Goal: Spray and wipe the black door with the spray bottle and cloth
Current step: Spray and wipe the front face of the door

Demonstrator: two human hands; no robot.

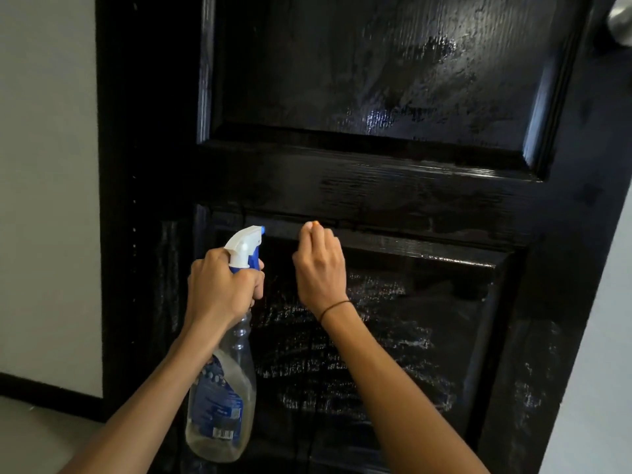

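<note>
The black panelled door (376, 186) fills the view, with wet streaks on its upper panel and whitish spray smears on its lower panel. My left hand (222, 285) grips the neck of a clear spray bottle (222, 398) with a blue label. Its white and blue nozzle (247, 241) points at the door. My right hand (319, 265) lies against the top edge of the lower panel, fingers curled over the cloth (313, 224). Only a small orange and white bit of the cloth shows past the fingertips.
A grey wall (48, 200) with a black skirting board (51, 393) stands left of the black door frame (136, 165). A metal door knob (620, 20) sticks out at the top right. A pale wall (602, 371) shows past the door's right edge.
</note>
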